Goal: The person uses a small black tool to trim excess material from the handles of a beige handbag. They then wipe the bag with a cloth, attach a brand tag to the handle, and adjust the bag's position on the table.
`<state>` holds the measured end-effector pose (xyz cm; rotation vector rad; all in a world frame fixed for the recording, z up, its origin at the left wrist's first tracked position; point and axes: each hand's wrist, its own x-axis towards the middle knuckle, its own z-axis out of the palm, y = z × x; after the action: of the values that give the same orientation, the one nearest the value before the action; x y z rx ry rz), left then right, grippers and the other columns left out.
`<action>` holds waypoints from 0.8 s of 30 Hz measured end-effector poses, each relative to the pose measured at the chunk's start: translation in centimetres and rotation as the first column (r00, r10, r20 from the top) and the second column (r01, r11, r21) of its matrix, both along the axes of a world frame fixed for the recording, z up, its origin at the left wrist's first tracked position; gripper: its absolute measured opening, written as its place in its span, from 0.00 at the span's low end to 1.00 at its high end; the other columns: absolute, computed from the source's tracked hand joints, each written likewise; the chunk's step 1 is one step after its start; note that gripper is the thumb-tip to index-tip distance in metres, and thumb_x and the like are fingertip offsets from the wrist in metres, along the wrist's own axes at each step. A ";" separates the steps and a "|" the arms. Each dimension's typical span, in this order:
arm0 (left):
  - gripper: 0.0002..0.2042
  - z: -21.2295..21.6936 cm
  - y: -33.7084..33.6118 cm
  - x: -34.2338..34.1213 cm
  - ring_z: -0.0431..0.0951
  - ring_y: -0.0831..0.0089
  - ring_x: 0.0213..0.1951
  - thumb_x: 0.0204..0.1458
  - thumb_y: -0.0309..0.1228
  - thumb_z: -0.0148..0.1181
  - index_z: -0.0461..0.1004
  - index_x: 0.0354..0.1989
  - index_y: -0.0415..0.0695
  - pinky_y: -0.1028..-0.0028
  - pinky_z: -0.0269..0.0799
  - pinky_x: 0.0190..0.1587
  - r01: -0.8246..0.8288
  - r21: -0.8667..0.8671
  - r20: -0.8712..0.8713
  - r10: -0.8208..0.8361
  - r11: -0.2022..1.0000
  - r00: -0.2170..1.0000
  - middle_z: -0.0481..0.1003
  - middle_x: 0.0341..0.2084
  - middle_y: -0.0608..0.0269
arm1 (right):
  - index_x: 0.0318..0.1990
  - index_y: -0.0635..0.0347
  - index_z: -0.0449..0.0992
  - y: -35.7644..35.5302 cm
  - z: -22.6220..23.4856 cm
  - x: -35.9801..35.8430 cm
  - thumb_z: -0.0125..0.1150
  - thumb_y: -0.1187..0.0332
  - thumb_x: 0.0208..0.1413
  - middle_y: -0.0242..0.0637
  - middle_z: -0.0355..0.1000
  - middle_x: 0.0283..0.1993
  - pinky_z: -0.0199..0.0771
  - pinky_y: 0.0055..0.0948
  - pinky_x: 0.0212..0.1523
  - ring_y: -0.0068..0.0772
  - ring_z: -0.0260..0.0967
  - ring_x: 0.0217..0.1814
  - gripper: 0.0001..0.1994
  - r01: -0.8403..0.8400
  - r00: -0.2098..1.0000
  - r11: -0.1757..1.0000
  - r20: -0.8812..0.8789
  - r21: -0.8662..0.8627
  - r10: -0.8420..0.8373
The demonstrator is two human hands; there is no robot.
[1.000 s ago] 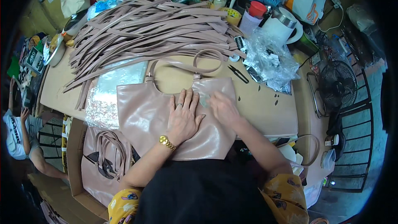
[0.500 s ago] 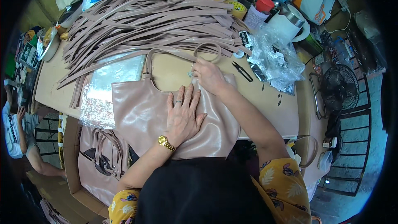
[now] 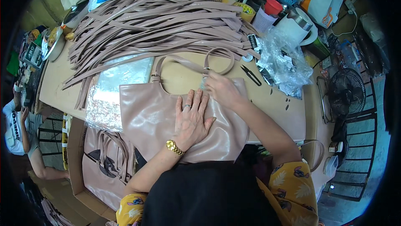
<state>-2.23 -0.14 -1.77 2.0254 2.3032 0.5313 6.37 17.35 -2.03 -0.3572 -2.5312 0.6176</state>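
A dusty-pink glossy handbag (image 3: 144, 107) lies flat on the table in front of me. My left hand (image 3: 193, 119), with a ring and a gold watch, rests on its middle, fingers stretched out and pressed to the surface. A pink handle strap (image 3: 182, 61) arches over the bag's curved opening. Its right end passes a small metal buckle (image 3: 206, 69) and curls into a loose loop (image 3: 232, 65). Just below that buckle, my right hand (image 3: 223, 89) has its fingers closed on the handle tab; the fingertips partly hide it. A small pale greenish bit (image 3: 203, 84) shows beside them.
A large heap of pink straps (image 3: 167, 25) covers the table's far side. Black thread snips (image 3: 251, 75) lie right of the bag, near crumpled clear plastic (image 3: 286, 56). Clear plastic sheets (image 3: 121, 88) sit at left. A cardboard box (image 3: 77, 159) holds more pink bags. Another person (image 3: 19, 125) is far left.
My right hand has moved down from the strap to the tab below the buckle, uncovering the buckle. My left hand stays flat on the bag. The whole view has shifted slightly.
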 end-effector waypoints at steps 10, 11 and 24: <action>0.35 0.7 0.6 0.2 0.54 0.53 0.70 0.56 0.51 0.53 0.59 0.70 0.46 0.43 0.45 0.69 0.033 -0.034 -0.009 -0.033 0.999 0.999 0.56 0.70 0.52 | 0.39 0.64 0.80 3.6 -0.5 -3.4 0.61 0.76 0.52 0.42 0.72 0.35 0.74 0.35 0.36 0.42 0.73 0.35 0.07 0.071 0.997 0.996 -0.004 -0.054 -0.071; 0.35 0.9 0.7 0.2 0.54 0.53 0.70 0.57 0.50 0.53 0.59 0.70 0.46 0.42 0.46 0.68 0.042 -0.044 0.002 -0.042 0.998 0.999 0.56 0.70 0.52 | 0.40 0.64 0.81 4.3 0.5 -2.8 0.62 0.76 0.52 0.41 0.72 0.35 0.73 0.33 0.36 0.39 0.73 0.34 0.08 0.083 0.997 0.989 0.005 -0.124 -0.083; 0.34 0.4 1.5 0.1 0.51 0.56 0.72 0.53 0.52 0.57 0.65 0.66 0.45 0.39 0.42 0.66 0.056 -0.108 0.074 -0.048 0.993 0.996 0.61 0.67 0.62 | 0.38 0.62 0.78 1.2 -0.4 -2.0 0.60 0.77 0.53 0.43 0.70 0.37 0.74 0.36 0.38 0.45 0.73 0.36 0.06 -0.006 0.999 0.999 0.048 -0.050 0.009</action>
<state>-2.10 1.35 -1.41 1.9772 2.1818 0.4556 4.39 18.58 -2.41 -0.3848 -2.5673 0.6834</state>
